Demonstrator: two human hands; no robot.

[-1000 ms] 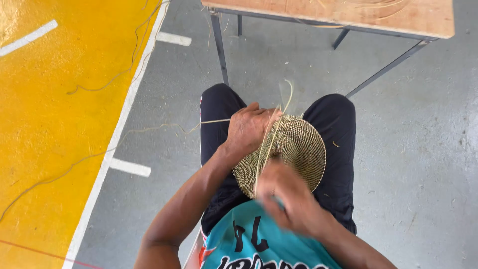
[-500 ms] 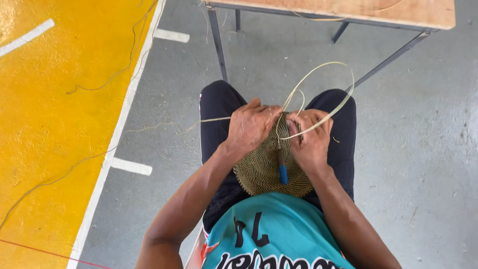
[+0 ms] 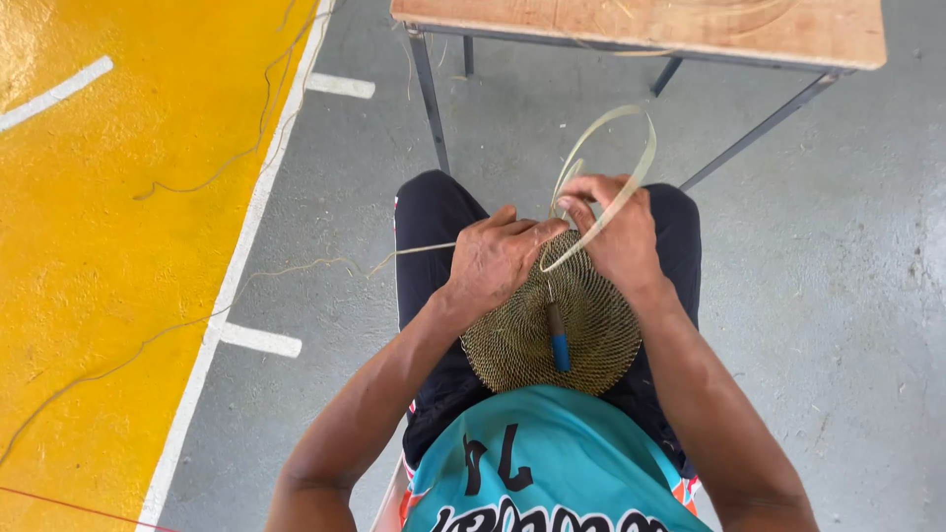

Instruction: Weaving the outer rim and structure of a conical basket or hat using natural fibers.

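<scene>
A round woven disc [image 3: 532, 340] of pale green-tan fibre rests on my lap, over dark trousers. My left hand [image 3: 498, 258] grips its far left edge. My right hand [image 3: 613, 229] pinches a flat pale fibre strip [image 3: 616, 148] that loops up above the disc's far edge. A thin tool with a blue handle [image 3: 559, 340] lies across the middle of the disc. Another loose strand [image 3: 414, 251] trails off to the left from under my left hand.
A wooden table [image 3: 650, 25] on grey metal legs stands just beyond my knees. The floor is grey concrete, with a yellow painted area [image 3: 99, 217] and white lines at the left. Long loose fibres lie across the yellow paint.
My right hand has risen from near my chest to the disc's far edge and drawn the strip through, so its big loop has shrunk. The blue-handled tool now shows on the disc.
</scene>
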